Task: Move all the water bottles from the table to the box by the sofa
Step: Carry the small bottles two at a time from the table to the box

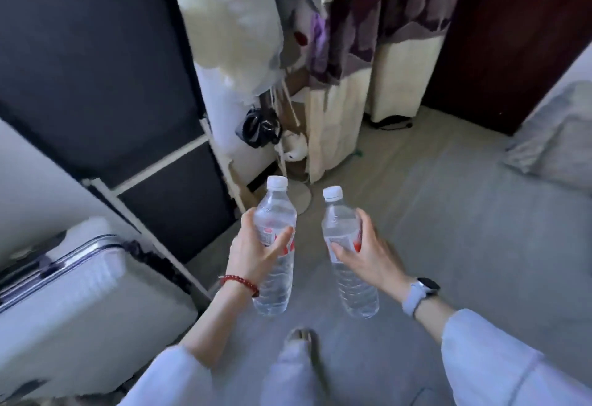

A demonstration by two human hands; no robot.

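Observation:
Two clear water bottles with white caps and red-and-white labels are held upright over the floor. My left hand, with a red bead bracelet on its wrist, grips the left water bottle around its middle. My right hand, with a watch on its wrist, grips the right water bottle at its label. The bottles are a short gap apart. No table and no box are in view.
A white suitcase stands at the lower left beside a dark panelled cabinet. A fan under a plastic cover and patterned curtains are ahead. A grey cushion lies at the right. My foot is on the grey floor.

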